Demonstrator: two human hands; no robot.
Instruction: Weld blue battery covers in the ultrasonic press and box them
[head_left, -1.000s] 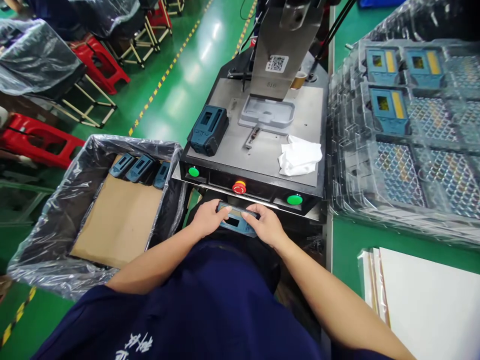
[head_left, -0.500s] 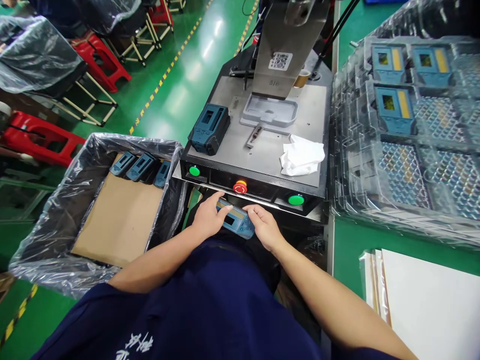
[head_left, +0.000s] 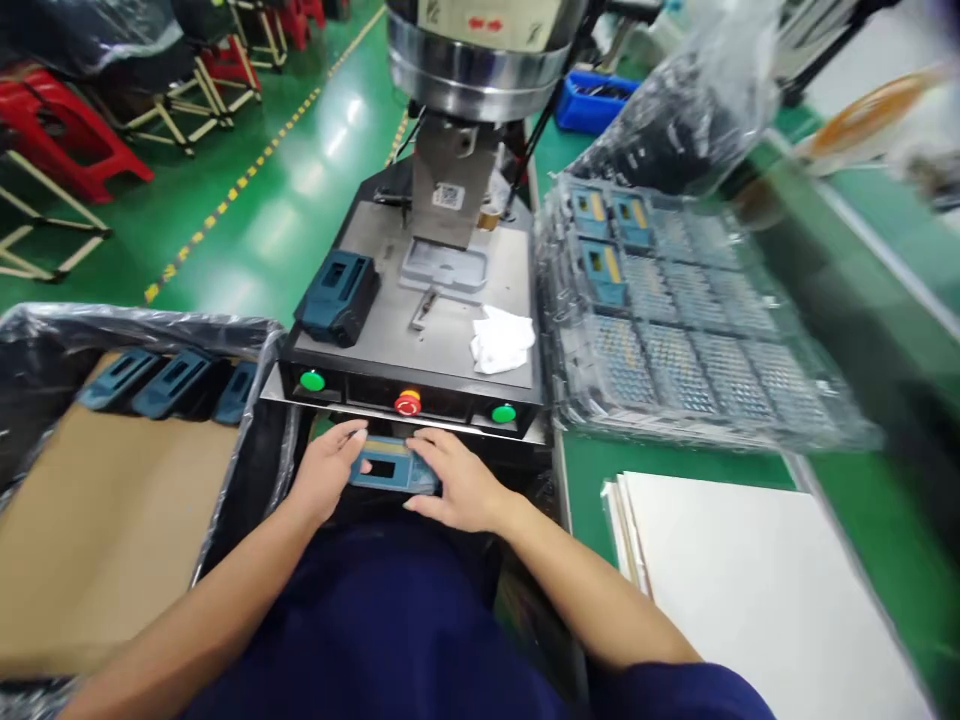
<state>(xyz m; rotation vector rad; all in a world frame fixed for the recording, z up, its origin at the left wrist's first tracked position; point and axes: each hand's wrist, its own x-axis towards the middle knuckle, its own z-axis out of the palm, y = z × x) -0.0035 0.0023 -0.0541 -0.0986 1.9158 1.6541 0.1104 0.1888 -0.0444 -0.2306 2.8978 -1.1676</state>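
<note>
Low in front of the press, a flat blue plastic housing panel (head_left: pixel 396 470) with a dark window and a yellow strip is held between both hands. My left hand (head_left: pixel 330 462) grips its left end, thumb over the face. Around the right end, my right hand (head_left: pixel 457 480) is closed with fingers on the top edge and thumb below. Just above them are the press's red stop button (head_left: pixel 408 402) and two green buttons (head_left: pixel 504 412). On the press plate stand a taller blue housing (head_left: pixel 339 296) and a pale grey fixture (head_left: pixel 444 268).
A white cloth (head_left: pixel 502 340) lies on the press plate. To the right is a clear blister tray (head_left: pixel 652 375) with several blue panels; nearer lie white sheets (head_left: pixel 750 580). At left, a plastic-lined bin (head_left: pixel 172 325) holds cardboard (head_left: pixel 120 540) and blue housings (head_left: pixel 176 382).
The view has swung right and upward, showing more of the press head and the tray. The panel stays in both hands and looks more level; the right hand is wrapped further around its end.
</note>
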